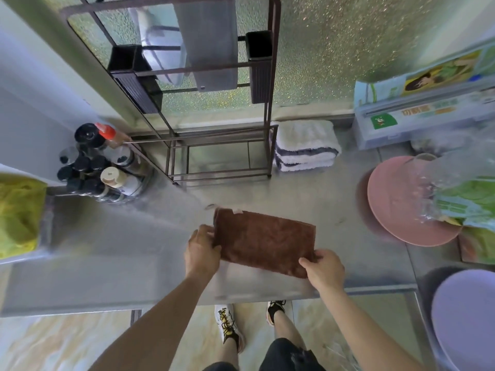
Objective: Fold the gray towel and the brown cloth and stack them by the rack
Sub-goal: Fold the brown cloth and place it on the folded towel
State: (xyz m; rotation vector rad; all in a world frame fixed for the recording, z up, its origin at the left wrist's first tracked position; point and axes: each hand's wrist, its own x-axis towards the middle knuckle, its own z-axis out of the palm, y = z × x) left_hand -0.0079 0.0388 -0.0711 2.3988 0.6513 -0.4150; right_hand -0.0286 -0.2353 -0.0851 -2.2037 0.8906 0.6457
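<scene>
Both forearms reach forward from the bottom of the view over the near edge of the steel counter (107,263). The left hand (202,250) grips the left short edge of the brown cloth (265,241), thumb on top and fingers curled underneath, out of sight. The right hand (325,269) pinches the cloth's near right corner, thumb pressed on the upper face and the remaining fingers hidden below the fabric. The cloth forms a rectangle, slightly tilted, with its far left corner toward the rack (222,108); whether it lies flat on the counter or is lifted just above it cannot be told. A small pale tag shows at its far edge.

The gray towel (305,145) sits folded at the counter's far edge, touching the rack's right leg, its layers showing white pile with dark gray bands. A second gray cloth (211,44) hangs over the rack's upper bars, its top cut off by the frame.

A cluster of bottles (99,162) stands at the far left corner beside the rack. At the right edge a pink plate (396,204) is partly covered by a blurred, transparent bag. A lavender plate (466,317) is cut off at the lower right. Two shoes show on the floor below the counter.
</scene>
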